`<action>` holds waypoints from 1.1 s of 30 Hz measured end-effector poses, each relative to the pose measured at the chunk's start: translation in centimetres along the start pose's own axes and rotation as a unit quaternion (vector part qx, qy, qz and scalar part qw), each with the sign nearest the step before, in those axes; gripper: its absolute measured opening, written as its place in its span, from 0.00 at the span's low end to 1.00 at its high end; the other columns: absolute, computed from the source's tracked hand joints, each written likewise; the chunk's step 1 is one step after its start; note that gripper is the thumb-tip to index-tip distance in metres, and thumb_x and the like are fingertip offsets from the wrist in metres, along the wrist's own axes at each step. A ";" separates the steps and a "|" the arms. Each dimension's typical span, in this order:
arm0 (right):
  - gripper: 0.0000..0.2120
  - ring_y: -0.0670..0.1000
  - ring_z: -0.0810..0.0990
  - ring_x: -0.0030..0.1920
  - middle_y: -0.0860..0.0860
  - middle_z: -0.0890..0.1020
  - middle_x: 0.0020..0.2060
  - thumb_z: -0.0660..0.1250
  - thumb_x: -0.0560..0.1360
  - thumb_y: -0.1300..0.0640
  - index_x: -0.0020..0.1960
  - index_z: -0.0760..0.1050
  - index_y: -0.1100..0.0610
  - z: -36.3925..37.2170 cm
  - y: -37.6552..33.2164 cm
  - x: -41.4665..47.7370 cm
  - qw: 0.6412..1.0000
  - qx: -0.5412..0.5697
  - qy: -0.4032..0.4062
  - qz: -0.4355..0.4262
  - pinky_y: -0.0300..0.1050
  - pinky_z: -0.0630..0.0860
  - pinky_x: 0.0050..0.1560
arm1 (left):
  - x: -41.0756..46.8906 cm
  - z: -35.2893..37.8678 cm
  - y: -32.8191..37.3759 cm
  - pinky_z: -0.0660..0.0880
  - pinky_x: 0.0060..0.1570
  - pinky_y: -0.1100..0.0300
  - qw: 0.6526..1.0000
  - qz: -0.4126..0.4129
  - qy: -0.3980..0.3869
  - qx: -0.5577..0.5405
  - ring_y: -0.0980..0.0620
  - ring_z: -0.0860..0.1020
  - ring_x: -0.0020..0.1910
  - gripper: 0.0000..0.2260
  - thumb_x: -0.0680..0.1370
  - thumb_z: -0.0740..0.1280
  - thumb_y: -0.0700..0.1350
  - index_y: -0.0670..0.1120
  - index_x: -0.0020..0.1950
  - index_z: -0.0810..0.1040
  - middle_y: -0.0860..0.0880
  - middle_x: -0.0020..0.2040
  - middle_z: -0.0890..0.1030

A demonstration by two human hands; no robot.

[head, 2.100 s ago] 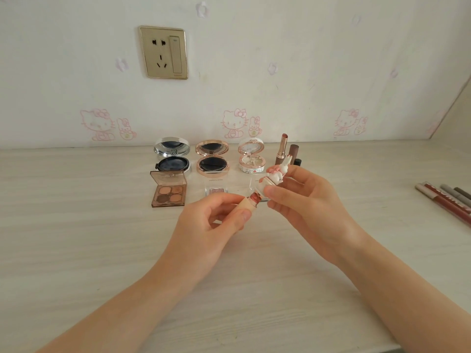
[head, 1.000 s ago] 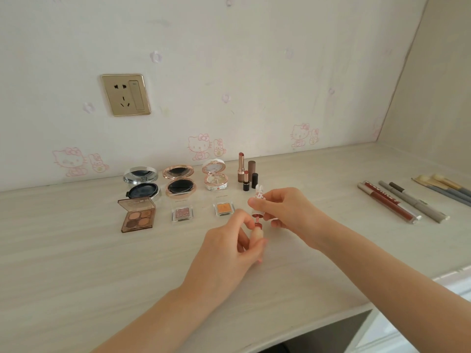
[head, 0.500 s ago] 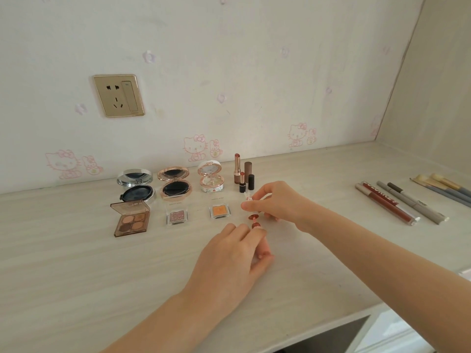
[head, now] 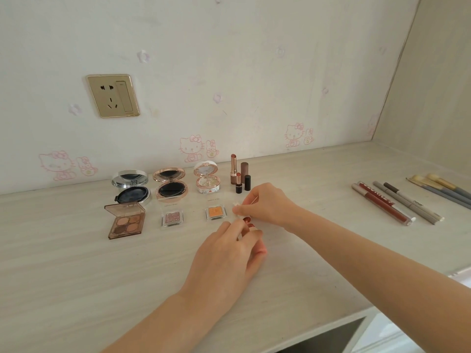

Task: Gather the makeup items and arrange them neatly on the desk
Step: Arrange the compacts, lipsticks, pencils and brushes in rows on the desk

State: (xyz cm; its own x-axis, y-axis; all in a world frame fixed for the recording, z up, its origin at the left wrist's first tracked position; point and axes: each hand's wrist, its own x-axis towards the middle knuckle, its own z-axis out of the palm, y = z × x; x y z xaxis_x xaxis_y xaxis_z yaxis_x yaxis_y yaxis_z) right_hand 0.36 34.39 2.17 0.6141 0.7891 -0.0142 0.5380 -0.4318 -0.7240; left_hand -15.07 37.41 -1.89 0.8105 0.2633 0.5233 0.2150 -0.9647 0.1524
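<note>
So the little lip tint tube (head: 251,226) is right at the fingertips of the left hand (head: 229,253). That hand rests on the desk (head: 76,276), back to the camera, fingers curled round the tube, so only its red top pokes out past them. Most of it is hidden, but what shows looks roughly upright, red end up and tipped a bit toward the wall; can't tell more about its long axis. Just beyond it, the right hand (head: 267,205) reaches in from the right and pinches a small white cap (head: 237,209) between thumb and fingertips, with the cap sticking out to the left. A dark red bit sits between cap and tube, and I can't tell which it belongs to. Just left of the hands are an orange eyeshadow pan (head: 216,212), a pink one (head: 172,217) and a brown quad palette (head: 126,220). Behind those are three open compacts (head: 170,186) and some standing lipsticks (head: 238,174). Lip pencils (head: 382,202) and brushes (head: 443,187) lie well off to the right.
</note>
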 end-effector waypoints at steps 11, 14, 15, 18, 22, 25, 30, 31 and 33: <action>0.11 0.53 0.80 0.39 0.59 0.84 0.44 0.68 0.74 0.49 0.48 0.78 0.57 -2.3 1.4 -1.1 0.999 0.028 -0.020 0.014 0.47 0.79 0.48 | -0.3 -0.8 0.1 0.71 0.34 0.66 1.000 0.000 -0.005 -0.009 0.57 0.75 0.42 0.06 0.74 0.70 0.53 0.56 0.49 0.79 0.58 0.45 0.74; 0.10 0.55 0.83 0.46 0.55 0.83 0.45 0.67 0.75 0.49 0.49 0.78 0.56 -3.9 2.6 -2.3 0.999 0.028 -0.015 0.016 0.49 0.81 0.50 | 0.1 -1.1 0.4 0.72 0.33 0.65 1.000 -0.001 -0.001 -0.013 0.56 0.77 0.44 0.10 0.73 0.68 0.53 0.54 0.52 0.81 0.58 0.47 0.76; 0.10 0.55 0.83 0.47 0.53 0.83 0.45 0.66 0.75 0.50 0.49 0.79 0.56 -4.5 3.0 -2.8 1.000 0.023 -0.007 0.014 0.50 0.81 0.50 | 0.4 -1.2 0.6 0.72 0.33 0.65 1.000 0.001 0.002 -0.017 0.57 0.77 0.44 0.11 0.73 0.68 0.53 0.53 0.53 0.81 0.58 0.47 0.77; 0.08 0.51 0.81 0.44 0.49 0.81 0.45 0.65 0.75 0.52 0.49 0.79 0.54 -6.5 4.6 -4.6 0.999 -0.018 0.034 0.012 0.47 0.80 0.48 | 1.7 -1.1 1.5 0.72 0.35 0.65 1.000 0.009 0.008 -0.028 0.57 0.75 0.46 0.10 0.75 0.67 0.53 0.53 0.53 0.81 0.58 0.46 0.75; 0.07 0.47 0.79 0.46 0.46 0.81 0.43 0.65 0.75 0.52 0.49 0.78 0.53 -9.0 7.4 -6.9 0.993 -0.068 0.093 0.028 0.41 0.76 0.46 | 4.0 0.2 3.7 0.75 0.44 0.57 0.998 0.003 -0.012 -0.064 0.58 0.72 0.52 0.11 0.79 0.63 0.51 0.52 0.58 0.80 0.58 0.49 0.75; 0.05 0.43 0.78 0.46 0.42 0.80 0.42 0.64 0.76 0.51 0.48 0.78 0.49 -10.9 9.4 -8.6 0.987 -0.099 0.123 0.033 0.39 0.74 0.46 | 5.8 1.5 5.8 0.74 0.50 0.56 0.995 0.005 -0.033 -0.096 0.59 0.70 0.57 0.12 0.80 0.61 0.51 0.52 0.60 0.79 0.58 0.52 0.75; 0.04 0.43 0.78 0.47 0.41 0.80 0.42 0.64 0.76 0.51 0.49 0.77 0.48 -13.8 12.7 -10.7 0.980 -0.128 0.149 0.043 0.38 0.72 0.49 | 9.3 4.5 8.9 0.73 0.52 0.57 0.989 0.012 -0.084 -0.121 0.57 0.70 0.58 0.12 0.80 0.60 0.50 0.52 0.60 0.78 0.56 0.53 0.75; 0.04 0.43 0.78 0.47 0.41 0.80 0.42 0.64 0.76 0.51 0.48 0.77 0.48 -14.4 13.4 -11.0 0.978 -0.128 0.155 0.046 0.38 0.72 0.49 | 10.0 5.2 9.5 0.73 0.53 0.56 0.987 0.012 -0.094 -0.126 0.56 0.70 0.58 0.12 0.80 0.60 0.49 0.51 0.59 0.78 0.55 0.53 0.76; 0.04 0.43 0.78 0.47 0.42 0.80 0.42 0.64 0.76 0.52 0.48 0.77 0.48 -15.4 14.5 -11.5 0.976 -0.133 0.163 0.053 0.38 0.72 0.49 | 11.4 6.6 10.4 0.73 0.54 0.54 0.985 0.012 -0.109 -0.134 0.54 0.70 0.58 0.11 0.80 0.60 0.48 0.50 0.59 0.78 0.54 0.54 0.76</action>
State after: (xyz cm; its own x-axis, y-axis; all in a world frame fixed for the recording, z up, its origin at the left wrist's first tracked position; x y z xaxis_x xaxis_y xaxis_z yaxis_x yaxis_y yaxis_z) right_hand 10.02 12.35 2.43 0.8017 0.5723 0.1726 0.5665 -0.6352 -0.5250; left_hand 0.00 30.27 0.12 0.9176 0.2045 0.3409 0.0672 -0.9250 0.3739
